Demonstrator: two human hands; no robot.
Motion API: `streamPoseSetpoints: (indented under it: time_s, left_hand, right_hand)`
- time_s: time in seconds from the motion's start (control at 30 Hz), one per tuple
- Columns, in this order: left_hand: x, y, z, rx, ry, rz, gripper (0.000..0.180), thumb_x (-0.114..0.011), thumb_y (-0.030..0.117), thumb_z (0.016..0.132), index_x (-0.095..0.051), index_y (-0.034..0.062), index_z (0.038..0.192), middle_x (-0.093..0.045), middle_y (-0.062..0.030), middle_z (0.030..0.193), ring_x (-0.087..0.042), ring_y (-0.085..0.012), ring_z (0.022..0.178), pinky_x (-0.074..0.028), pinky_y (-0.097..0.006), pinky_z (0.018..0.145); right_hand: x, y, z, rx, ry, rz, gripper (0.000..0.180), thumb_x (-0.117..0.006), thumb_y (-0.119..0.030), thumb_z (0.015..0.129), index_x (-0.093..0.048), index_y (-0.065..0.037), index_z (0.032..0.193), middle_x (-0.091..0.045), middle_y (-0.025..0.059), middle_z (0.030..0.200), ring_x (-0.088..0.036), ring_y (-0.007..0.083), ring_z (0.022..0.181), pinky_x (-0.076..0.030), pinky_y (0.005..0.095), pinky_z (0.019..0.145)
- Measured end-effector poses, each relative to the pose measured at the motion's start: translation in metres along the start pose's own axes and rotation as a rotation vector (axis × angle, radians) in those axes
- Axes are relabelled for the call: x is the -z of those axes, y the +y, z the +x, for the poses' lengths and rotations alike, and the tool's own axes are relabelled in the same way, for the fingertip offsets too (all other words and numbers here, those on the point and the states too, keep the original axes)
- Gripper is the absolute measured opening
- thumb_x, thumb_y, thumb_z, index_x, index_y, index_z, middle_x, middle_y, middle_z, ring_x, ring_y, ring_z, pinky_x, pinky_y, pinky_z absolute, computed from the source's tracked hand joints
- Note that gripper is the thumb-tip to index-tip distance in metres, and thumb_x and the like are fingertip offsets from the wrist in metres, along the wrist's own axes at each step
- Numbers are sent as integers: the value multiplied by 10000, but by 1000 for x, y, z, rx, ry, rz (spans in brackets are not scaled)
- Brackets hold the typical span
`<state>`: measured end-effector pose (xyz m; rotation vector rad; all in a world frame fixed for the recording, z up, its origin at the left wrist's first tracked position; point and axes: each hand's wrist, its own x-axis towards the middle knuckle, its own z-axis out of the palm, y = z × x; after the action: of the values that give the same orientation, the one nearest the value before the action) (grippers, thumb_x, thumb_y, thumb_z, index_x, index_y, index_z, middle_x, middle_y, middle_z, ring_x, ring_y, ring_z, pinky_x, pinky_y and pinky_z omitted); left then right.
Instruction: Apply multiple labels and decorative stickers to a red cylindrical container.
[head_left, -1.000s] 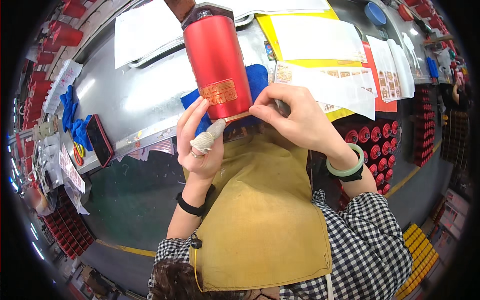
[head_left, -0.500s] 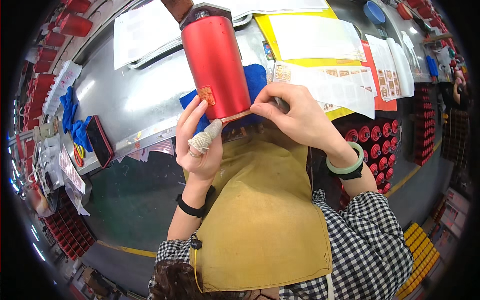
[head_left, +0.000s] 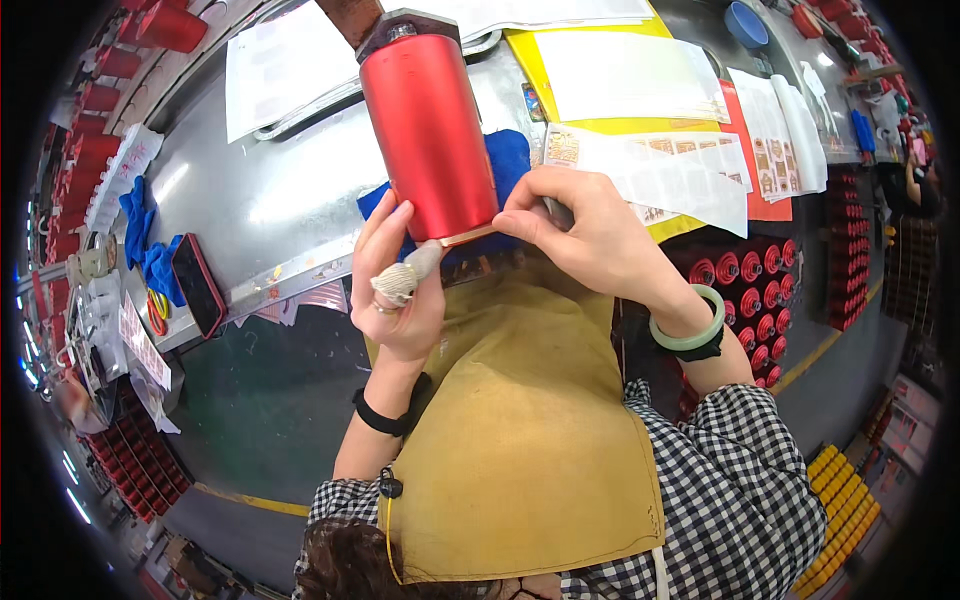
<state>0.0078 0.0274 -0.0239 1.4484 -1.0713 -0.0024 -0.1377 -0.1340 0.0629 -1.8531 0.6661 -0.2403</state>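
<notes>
A red metal bottle [head_left: 425, 130] lies lengthwise over the bench, its far end against a dark metal holder [head_left: 408, 28] and its base toward me. My left hand [head_left: 398, 290] grips the base from the left, fingers along the side and a pale fabric-covered thumb at the bottom rim. My right hand [head_left: 590, 225] pinches the right edge of that rim between thumb and forefinger. Something grey shows inside its curled fingers, too hidden to name. A copper-coloured edge shows along the base. Beneath the bottle is a blue cloth [head_left: 510, 158].
White printed sheets [head_left: 630, 75] lie on a yellow folder [head_left: 530, 55] at the right. A phone [head_left: 199, 285], scissors [head_left: 157, 308] and blue gloves [head_left: 150, 240] are at the bench's left. Racked red bottles [head_left: 750, 300] stand by my right arm.
The bottle has turned about its length, so the small gold label on its left side is out of sight. My right hand has shifted slightly left with the rim.
</notes>
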Motion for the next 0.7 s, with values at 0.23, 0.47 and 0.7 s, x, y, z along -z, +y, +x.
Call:
streamPoseSetpoints:
  time_s: [0.23,0.47,0.7]
  left_hand:
    - [6,11,7,-218,-35,405,444,-821,-83,820,-674,-62,1238,-660,-178,1349,-647,-363,1254,-564,-451,1059]
    - [3,8,9,-131,-60,190,458,-790,-116,841,-653,-65,1275,-646,-202,1334,-641,-316,1253,-581,-423,1051]
    - [4,2,0,-117,-33,146,497,-749,-149,867,-605,-68,1336,-628,-211,1356,-656,-320,1234,-573,-466,1072]
  right_hand:
    - [0,2,1,-16,8,-24,257,-754,-212,949,-713,39,909,-679,125,771,-617,206,670,-508,342,660]
    - [-3,1,3,-2,13,-25,250,-750,-207,946,-707,34,900,-691,132,791,-630,214,679,-517,347,667]
    - [-3,0,2,25,12,-17,241,-741,-198,951,-698,33,899,-687,128,790,-625,214,675,-518,345,665]
